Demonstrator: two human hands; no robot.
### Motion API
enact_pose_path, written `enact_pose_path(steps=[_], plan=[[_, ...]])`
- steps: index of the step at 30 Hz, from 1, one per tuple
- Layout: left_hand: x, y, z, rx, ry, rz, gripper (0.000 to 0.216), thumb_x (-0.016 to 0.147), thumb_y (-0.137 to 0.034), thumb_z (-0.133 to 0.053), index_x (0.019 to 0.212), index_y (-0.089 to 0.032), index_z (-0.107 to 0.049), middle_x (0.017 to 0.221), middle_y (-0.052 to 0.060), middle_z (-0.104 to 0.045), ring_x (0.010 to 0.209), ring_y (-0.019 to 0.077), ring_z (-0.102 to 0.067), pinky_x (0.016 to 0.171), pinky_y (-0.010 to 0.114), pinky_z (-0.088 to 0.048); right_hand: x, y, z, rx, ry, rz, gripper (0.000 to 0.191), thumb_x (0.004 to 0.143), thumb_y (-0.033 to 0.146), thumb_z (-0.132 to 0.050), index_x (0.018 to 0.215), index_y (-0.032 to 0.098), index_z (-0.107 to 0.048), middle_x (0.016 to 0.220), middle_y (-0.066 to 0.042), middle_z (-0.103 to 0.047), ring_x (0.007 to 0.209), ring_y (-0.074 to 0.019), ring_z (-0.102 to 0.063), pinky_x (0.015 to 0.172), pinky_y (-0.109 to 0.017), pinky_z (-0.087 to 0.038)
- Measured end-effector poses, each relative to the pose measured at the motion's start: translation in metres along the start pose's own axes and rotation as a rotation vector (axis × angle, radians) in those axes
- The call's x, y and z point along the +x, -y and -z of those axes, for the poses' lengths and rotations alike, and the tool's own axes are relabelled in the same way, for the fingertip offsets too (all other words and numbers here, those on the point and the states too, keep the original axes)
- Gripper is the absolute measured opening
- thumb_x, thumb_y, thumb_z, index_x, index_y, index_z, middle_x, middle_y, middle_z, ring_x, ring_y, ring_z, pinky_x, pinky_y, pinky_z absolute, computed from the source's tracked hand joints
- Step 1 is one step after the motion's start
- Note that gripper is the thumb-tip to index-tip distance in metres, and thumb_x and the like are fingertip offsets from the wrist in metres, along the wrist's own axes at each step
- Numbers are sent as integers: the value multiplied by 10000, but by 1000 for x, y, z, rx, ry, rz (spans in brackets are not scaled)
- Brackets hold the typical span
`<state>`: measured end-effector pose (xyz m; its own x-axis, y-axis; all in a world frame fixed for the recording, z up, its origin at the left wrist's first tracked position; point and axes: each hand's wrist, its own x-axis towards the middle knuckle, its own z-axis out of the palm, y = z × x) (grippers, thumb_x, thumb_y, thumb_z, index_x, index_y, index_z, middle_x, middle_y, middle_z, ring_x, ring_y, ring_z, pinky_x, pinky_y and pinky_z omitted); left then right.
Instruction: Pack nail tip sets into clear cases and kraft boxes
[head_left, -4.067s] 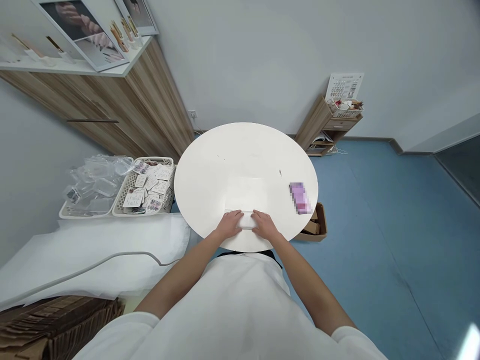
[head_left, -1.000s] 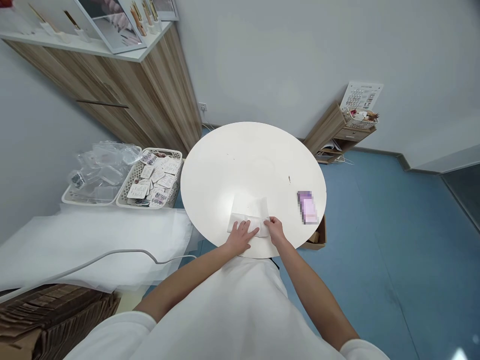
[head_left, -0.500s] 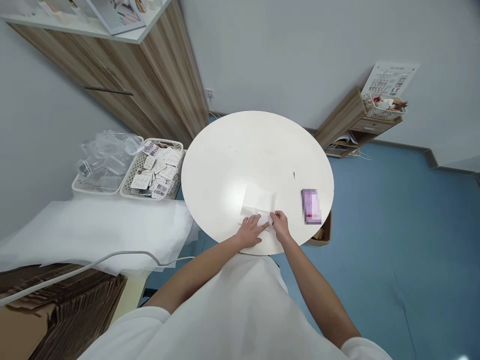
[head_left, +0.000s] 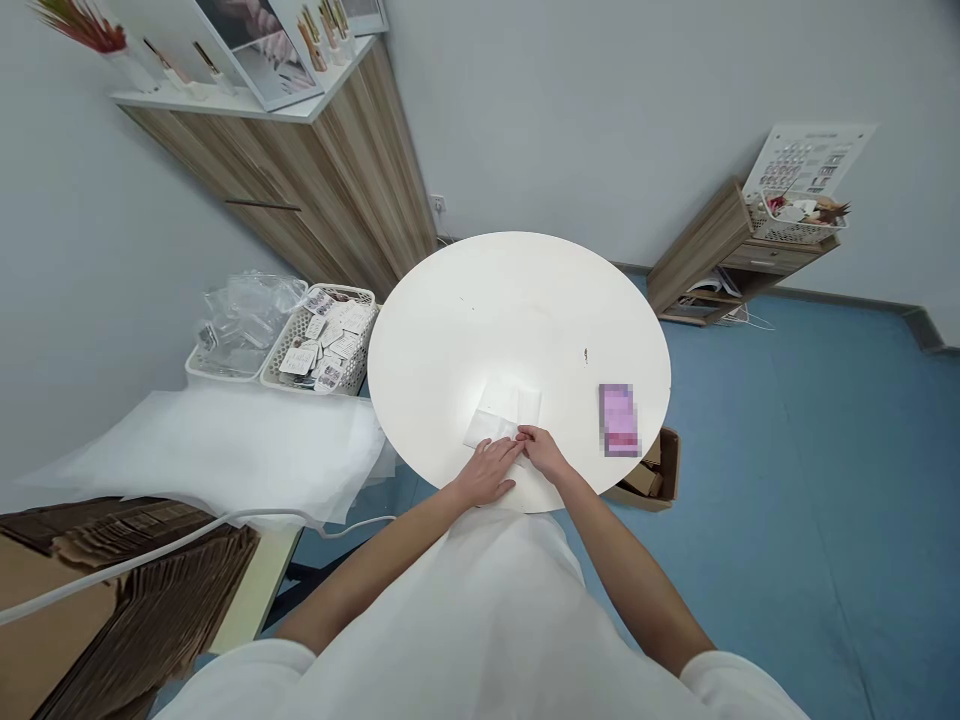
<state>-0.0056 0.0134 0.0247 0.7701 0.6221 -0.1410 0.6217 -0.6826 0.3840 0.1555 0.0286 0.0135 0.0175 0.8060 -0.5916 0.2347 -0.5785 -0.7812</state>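
Note:
A folded sheet of thin white paper point(head_left: 504, 408) lies near the front edge of the round white table point(head_left: 517, 290). Across its near side rests my left hand point(head_left: 487, 472), fingers stretched out and pressing down, holding nothing. My right hand point(head_left: 543, 453) is closed in a pinch at the paper's near right edge, its fingertips meeting those of the left. The paper's near edge is partly hidden under both hands. Right of the hands lies a purple rectangular item point(head_left: 619, 420), blurred out.
Left of the table stand a basket of printed cards point(head_left: 330, 340) and another with clear plastic packs point(head_left: 247, 320). White sheets point(head_left: 247, 440) are stacked nearer me, above folded cardboard point(head_left: 165, 580). A cardboard box point(head_left: 667, 490) sits on the floor, right. A cable point(head_left: 262, 513) crosses the left side.
The paper's outline is turned and its folds lie differently. My right hand has moved left, up against my left fingertips. The view has shifted a little.

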Motion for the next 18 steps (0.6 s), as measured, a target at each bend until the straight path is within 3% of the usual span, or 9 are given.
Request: enact_pose_path(steps=[4,9,13,16,18], plan=[[-3,3,-4,83,21,21,588,793,-310,-430,1326,-169,-226,1332,101,-362,1264,239,-229,997,423,-160,-4,-8,1,-43,27,92,415,727,172,-447,1138,152,-504,1000,-59,-596,871,-131,-575,794,-261,-447],[-13,3,-12,80,-6,38,514,792,-232,-416,1290,-164,-305,1356,96,-332,1280,233,-198,995,413,-185,-19,-21,-2,-435,-143,316,457,767,189,-432,1224,198,-427,1169,-84,-474,987,-174,-512,832,-314,-426],[-11,2,-12,-39,-54,80,505,764,-183,-435,1260,-163,-340,1332,102,-363,1267,233,-234,985,410,-227,-24,-27,-10,-720,-137,356,525,803,224,-418,1311,243,-288,1355,-82,-287,1146,-232,-389,775,-330,-435],[-9,1,-11,-182,-99,130,424,752,-181,-461,1175,-198,-429,1297,88,-399,1234,230,-295,977,402,-260,-20,-30,-18,-842,-121,352,507,841,239,-342,1335,237,-228,1405,-83,-213,1103,-251,-410,737,-353,-432],[-11,1,-13,-306,-180,261,368,741,-196,-493,1107,-210,-472,1276,88,-403,1214,236,-323,970,406,-278,-17,-33,-23,-876,-130,360,515,847,235,-314,1347,221,-193,1421,-90,-176,1057,-260,-431,727,-371,-422]])
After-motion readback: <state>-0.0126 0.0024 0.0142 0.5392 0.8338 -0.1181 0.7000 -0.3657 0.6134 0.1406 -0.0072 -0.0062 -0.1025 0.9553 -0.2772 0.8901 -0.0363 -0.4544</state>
